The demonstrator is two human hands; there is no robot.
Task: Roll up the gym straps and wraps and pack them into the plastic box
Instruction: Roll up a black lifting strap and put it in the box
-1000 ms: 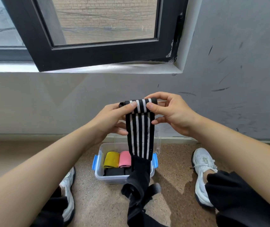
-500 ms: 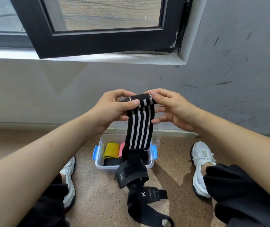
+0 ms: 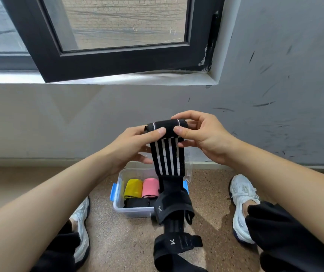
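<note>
Progress shot, sort of. Up in front of a scuffed grey wall [image 3: 275, 95], long black elastic wrist wrap with white lengthwise stripes [image 3: 167, 156], top end wound into a short black roll [image 3: 166, 125]. On the left end of that roll, left hand [image 3: 131, 148]: thumb flat on the front, fingers tucked behind, so grip pinching the roll. Same deal with right hand [image 3: 204, 138] on the other end: thumb on the front, fingers curled over the top, grip pinching the roll too. Thumb tips close together in the middle, not quite touching. Rest of the wrap hanging straight down, striped stretch first, then a wider plain black section with small white logo marks, tail running out past the bottom edge; can't tell whether touching the floor or not. Right below, partly behind the dangling bit, clear plastic box with blue side latches [image 3: 117, 205] sitting on speckled brown floor [image 3: 121, 242]. Inside: yellow rolled band [image 3: 133, 188] and pink rolled band [image 3: 150, 188] side by side, touching, plus black rolled strap [image 3: 137, 203] lying just in front of them. White sneakers [image 3: 241, 201] either side of the box, apart from it. Black-framed window [image 3: 117, 61] up top, sash swung inward.
</note>
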